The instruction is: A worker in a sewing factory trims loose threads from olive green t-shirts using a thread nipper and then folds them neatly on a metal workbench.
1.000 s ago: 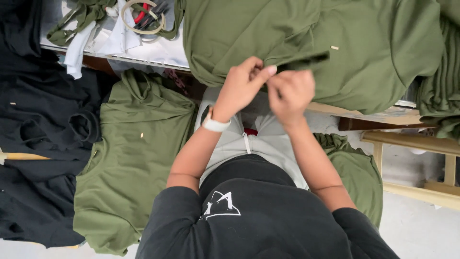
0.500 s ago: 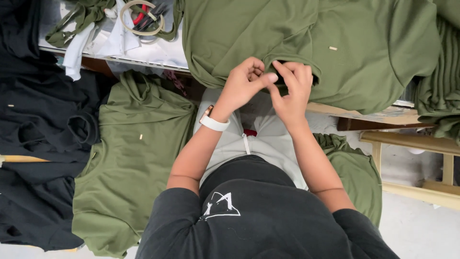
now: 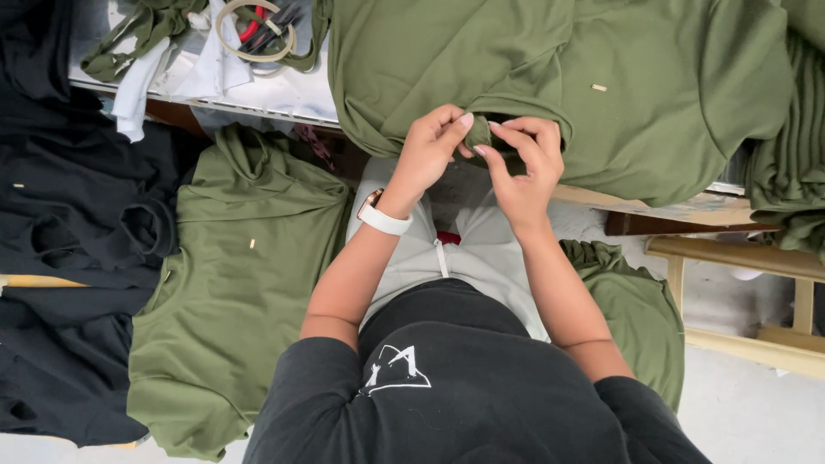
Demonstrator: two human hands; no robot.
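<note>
Your two hands pinch a small bunched fold of the green garment (image 3: 550,86) at its lower edge, near the table's (image 3: 292,99) front rim. Your left hand (image 3: 425,155) grips the fold from 9 o'clock, fingers closed narrow on the cloth; a white watch (image 3: 382,219) sits on that wrist. Your right hand (image 3: 526,167) grips it from 3 o'clock, fingers likewise closed on it. At 8 o'clock hangs a second green shirt (image 3: 232,301); beyond it, at 9 o'clock, lie black garments (image 3: 69,232). At 11 o'clock, on the table, lies a tape ring (image 3: 255,30).

bright even light, soft shadows, sharp pic, no glare.
</note>
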